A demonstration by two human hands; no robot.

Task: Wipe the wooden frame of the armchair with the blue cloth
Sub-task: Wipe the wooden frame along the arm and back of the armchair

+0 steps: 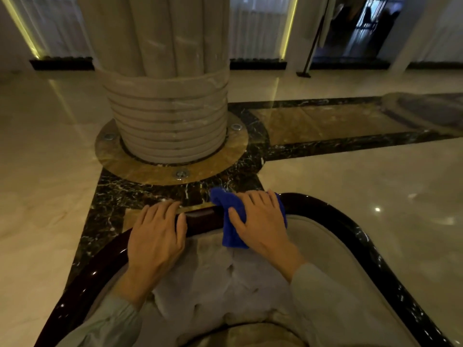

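The armchair's dark glossy wooden frame [350,221] curves around its pale tufted back cushion [225,284] in the lower half of the view. A blue cloth [231,230] is draped over the top rail, and my right hand [260,221] presses flat on it, fingers spread over the rail. Just to the left, my left hand [156,234] rests on the bare top rail, fingers curled over the wood. Both forearms wear pale green sleeves.
A thick fluted stone column [167,96] stands close beyond the chair, on a round brown marble ring with floor lights. Polished beige marble floor with dark veined bands [325,146] spreads around. Curtained walls and a dark stand pole [310,51] are far back.
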